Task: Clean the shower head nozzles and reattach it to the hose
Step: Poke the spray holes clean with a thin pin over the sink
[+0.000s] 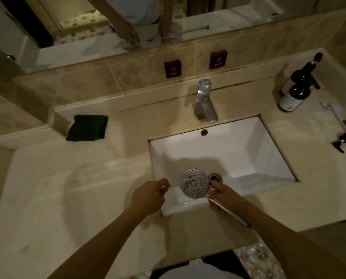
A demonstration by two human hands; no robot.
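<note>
You're pinching cotton swab (pixel 180 182) in left hand (pixel 148 195), right hand (pixel 225 195) gripping shower head (pixel 194 185); pressing hard risking swab snapping, tip dropping toward open drain (pixel 215 177) beside right fingers.

Bare forearms, white top (pixel 196 268)

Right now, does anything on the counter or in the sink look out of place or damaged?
Mostly in order. The one oddity: a pump dispenser lies on its side at the counter's right edge, while two dark bottles stand upright behind it. No spill shows. The shower head sits over the sink, cotton swab on its nozzles.
</note>
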